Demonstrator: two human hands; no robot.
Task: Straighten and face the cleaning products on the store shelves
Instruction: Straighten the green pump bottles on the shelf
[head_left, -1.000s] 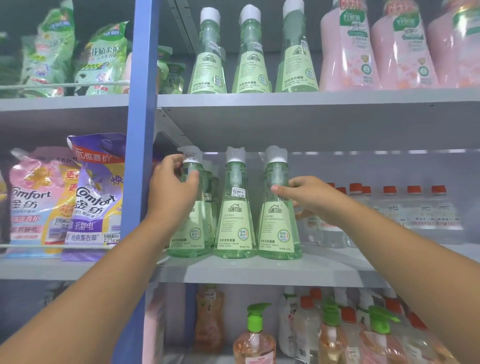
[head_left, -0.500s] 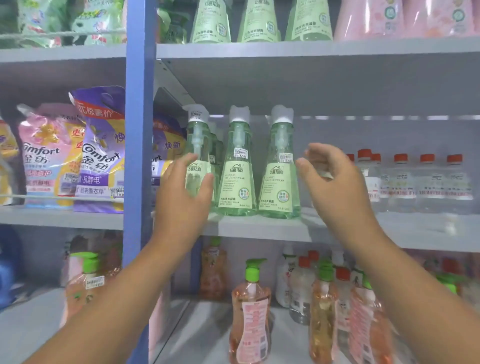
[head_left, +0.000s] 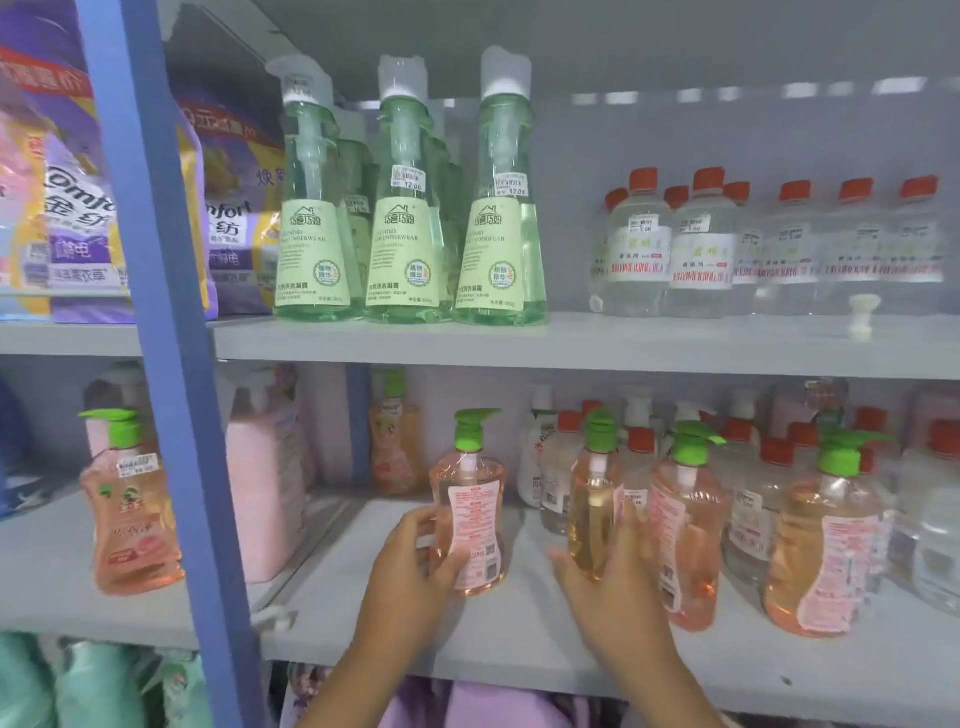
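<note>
Left hand (head_left: 410, 566) clamps my back-facing pink bottle (head_left: 470, 525) at six o'clock on the lower shelf (head_left: 519, 644); right hand (head_left: 608, 587) cups its neighbour (head_left: 592, 514). I'd twist each upright, labels forward.

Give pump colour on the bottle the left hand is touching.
Green pump on a peach-pink bottle, touched by the left hand; head view.

We see our own two bare forearms, no sleeves, watch or bands showing, ending in the left hand (head_left: 415, 577) and right hand (head_left: 613, 597), ungloved, without rings.
</note>
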